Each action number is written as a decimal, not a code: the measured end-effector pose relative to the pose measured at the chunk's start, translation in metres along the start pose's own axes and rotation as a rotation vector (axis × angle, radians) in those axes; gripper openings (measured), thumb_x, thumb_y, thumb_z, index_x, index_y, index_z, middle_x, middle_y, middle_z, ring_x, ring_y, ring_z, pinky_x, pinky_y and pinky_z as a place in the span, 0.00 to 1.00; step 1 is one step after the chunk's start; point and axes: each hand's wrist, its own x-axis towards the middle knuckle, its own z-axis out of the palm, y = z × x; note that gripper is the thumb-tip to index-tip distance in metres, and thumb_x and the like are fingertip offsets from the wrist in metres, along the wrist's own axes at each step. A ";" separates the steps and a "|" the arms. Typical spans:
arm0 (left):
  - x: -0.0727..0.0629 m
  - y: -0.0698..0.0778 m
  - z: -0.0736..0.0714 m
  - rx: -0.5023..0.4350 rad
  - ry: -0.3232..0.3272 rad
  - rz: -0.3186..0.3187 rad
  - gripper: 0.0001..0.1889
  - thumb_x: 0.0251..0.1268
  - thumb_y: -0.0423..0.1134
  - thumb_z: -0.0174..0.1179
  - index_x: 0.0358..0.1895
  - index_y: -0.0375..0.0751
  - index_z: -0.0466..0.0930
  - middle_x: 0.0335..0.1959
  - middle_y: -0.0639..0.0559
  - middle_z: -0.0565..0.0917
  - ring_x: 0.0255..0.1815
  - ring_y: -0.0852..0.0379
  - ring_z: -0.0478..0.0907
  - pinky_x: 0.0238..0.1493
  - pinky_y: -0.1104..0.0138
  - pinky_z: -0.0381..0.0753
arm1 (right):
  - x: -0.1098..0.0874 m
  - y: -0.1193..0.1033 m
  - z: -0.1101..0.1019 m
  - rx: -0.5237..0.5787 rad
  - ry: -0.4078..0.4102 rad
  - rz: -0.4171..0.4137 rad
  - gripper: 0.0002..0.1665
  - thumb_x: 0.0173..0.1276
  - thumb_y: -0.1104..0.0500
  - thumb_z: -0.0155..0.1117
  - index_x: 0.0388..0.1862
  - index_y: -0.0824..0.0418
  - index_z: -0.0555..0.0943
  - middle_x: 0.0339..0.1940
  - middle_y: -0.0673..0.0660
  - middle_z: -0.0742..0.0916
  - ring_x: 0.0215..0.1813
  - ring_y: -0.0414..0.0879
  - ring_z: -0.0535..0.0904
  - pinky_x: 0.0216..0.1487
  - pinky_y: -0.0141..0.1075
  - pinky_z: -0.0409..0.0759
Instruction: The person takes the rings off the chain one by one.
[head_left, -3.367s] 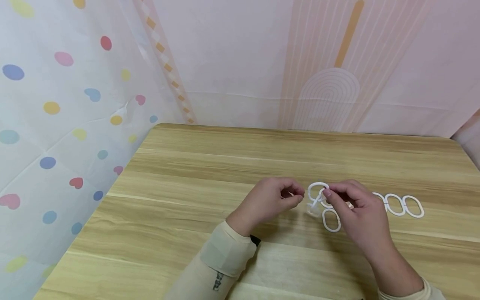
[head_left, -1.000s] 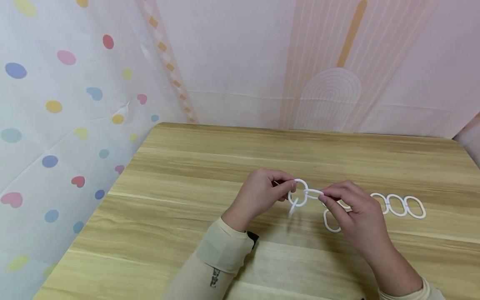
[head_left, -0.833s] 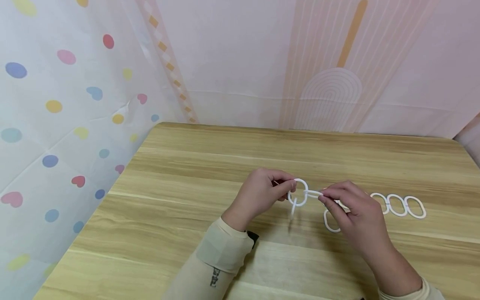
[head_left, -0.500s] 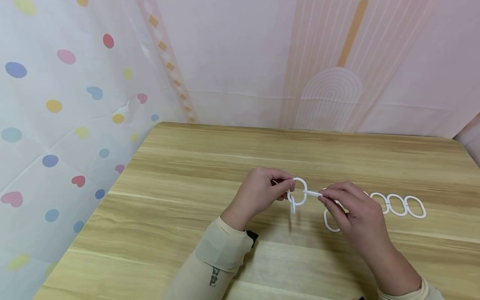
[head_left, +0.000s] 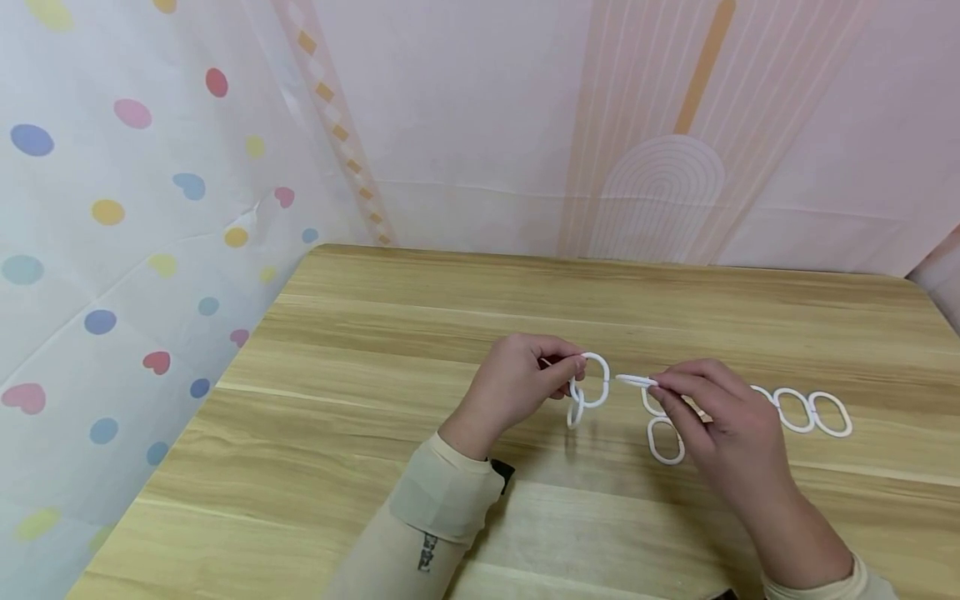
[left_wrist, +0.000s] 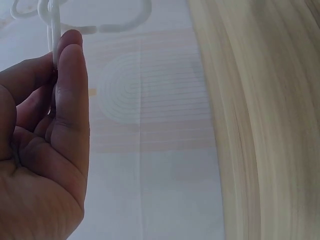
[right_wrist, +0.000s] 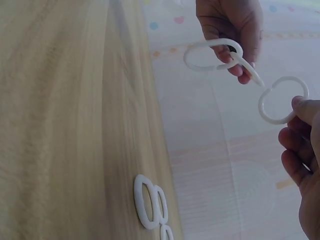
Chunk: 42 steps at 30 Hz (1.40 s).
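Note:
My left hand (head_left: 517,383) pinches a white oval link (head_left: 607,379) between thumb and fingertips. A second link (head_left: 571,417) is threaded through it and hangs below; in the right wrist view this hanging link (right_wrist: 192,66) is looped through the held one. Between its thumb and index finger, my right hand (head_left: 723,425) pinches a single link (head_left: 633,380), nearly edge-on in the head view. The right wrist view shows a small split in that single link (right_wrist: 261,107), which sits apart from the left hand's pair. All these are held above the table.
More white links lie on the wooden table (head_left: 360,400): one link (head_left: 651,442) below the right hand's fingers, others partly hidden behind that hand. To its right several links, including an end link (head_left: 847,421), lie in a row. A patterned cloth (head_left: 480,125) hangs behind.
The left hand, empty at first, has taken hold of the linked pair. The right hand's link, which met the left hand's link a second ago, has since drawn away to the right.

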 end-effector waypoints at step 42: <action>0.000 -0.004 -0.001 0.007 0.012 0.023 0.05 0.69 0.36 0.64 0.37 0.42 0.90 0.24 0.56 0.85 0.24 0.63 0.83 0.32 0.69 0.83 | -0.004 0.035 -0.046 -0.359 -0.870 0.823 0.08 0.65 0.53 0.64 0.27 0.49 0.84 0.26 0.49 0.84 0.27 0.46 0.73 0.27 0.41 0.68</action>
